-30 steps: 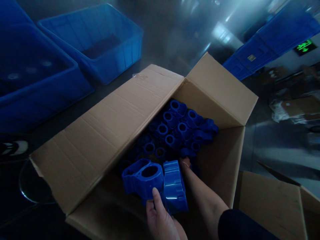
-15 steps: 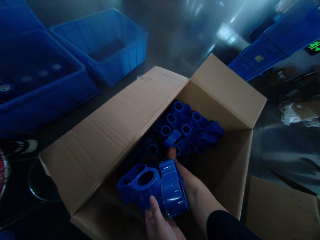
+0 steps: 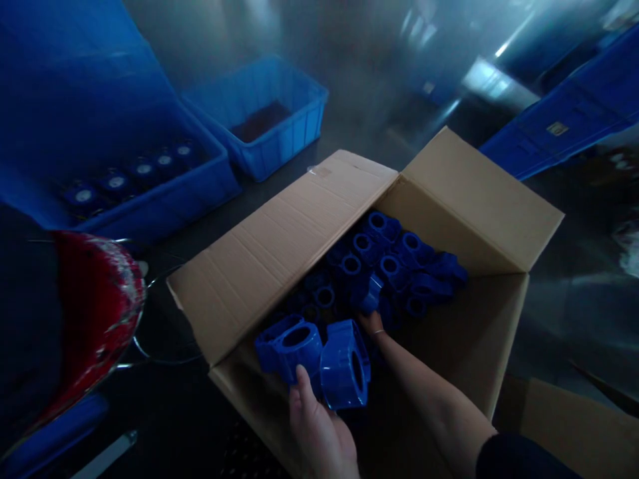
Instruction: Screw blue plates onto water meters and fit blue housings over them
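Observation:
My left hand is closed on two blue plastic housings at the box's near side. One blue housing has a round hole facing up; the other housing leans against it with its open ring turned right. Deeper in the cardboard box, my right hand grips another blue housing, its fingers mostly hidden beneath. Around it lie several more blue housings of the same kind, heaped toward the far corner.
Box flaps stand folded outward. Beyond them are a blue crate and another blue bin holding several round-dialed units. A worn red stool seat is at left. Another cardboard box sits lower right; blue crates stand upper right.
The view has swung left, bringing the red seat into sight. My left hand has shifted left and farther forward relative to the box with its two housings. The housing in my right hand has turned.

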A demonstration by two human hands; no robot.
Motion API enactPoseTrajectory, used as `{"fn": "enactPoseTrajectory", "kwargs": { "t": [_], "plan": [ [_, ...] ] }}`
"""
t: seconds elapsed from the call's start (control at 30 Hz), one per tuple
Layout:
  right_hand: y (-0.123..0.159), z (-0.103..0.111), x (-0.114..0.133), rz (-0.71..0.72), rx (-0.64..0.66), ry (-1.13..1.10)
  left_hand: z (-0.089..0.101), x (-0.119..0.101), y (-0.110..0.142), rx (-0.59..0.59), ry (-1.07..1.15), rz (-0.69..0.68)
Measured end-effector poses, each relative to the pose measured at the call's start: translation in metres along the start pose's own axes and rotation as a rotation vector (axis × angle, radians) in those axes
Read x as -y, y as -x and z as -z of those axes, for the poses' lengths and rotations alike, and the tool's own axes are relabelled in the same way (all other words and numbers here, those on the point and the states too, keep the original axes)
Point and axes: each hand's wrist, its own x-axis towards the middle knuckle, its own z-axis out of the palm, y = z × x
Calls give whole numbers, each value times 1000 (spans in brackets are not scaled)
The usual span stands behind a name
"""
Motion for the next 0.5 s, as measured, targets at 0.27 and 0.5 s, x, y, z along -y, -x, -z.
{"fn": "enactPoseTrajectory", "kwargs": {
  "t": [0.27,0.5],
  "plan": [
    [21,-8,4,146,-42,59,22,9,-15,-57,19,-79],
    [-10,-52,36,133,48,58,15,6,-13,-39,-28,-27]
  ]
}}
